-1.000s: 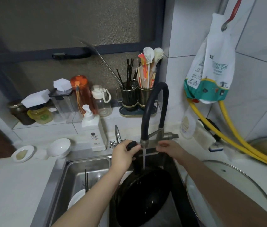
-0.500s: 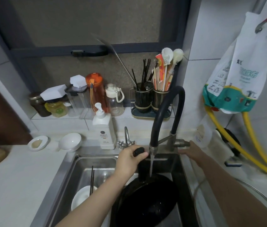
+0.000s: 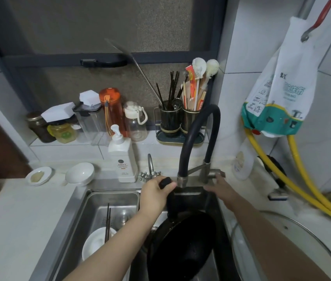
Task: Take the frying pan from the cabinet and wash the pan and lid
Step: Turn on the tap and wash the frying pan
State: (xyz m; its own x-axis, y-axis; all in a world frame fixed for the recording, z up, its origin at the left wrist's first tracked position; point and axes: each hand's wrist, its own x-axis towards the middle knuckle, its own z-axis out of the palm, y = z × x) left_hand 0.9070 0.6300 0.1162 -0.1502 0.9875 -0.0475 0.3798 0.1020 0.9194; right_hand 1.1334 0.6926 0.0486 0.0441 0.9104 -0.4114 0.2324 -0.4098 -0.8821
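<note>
A black frying pan (image 3: pixel 180 246) stands tilted in the right sink basin, its handle pointing up. My left hand (image 3: pixel 156 192) is shut on the end of that handle. My right hand (image 3: pixel 220 186) rests with spread fingers on the lever of the tall black faucet (image 3: pixel 199 138), just behind the sink. No water stream shows under the spout. The glass lid (image 3: pixel 302 236) with a metal rim lies on the counter at the right, partly behind my right forearm.
The left sink basin (image 3: pixel 91 209) holds a white bowl (image 3: pixel 95 243) with dark chopsticks. A white soap pump bottle (image 3: pixel 123 159), a small bowl (image 3: pixel 80 173) and a saucer (image 3: pixel 38 176) stand behind the sink. Jars, bottles and a utensil holder (image 3: pixel 179 120) line the ledge. Yellow hoses (image 3: pixel 310 191) run along the right wall.
The water stream seen under the spout earlier is gone. My right hand slid from beside the spout to the faucet lever. The pan stays held in the basin.
</note>
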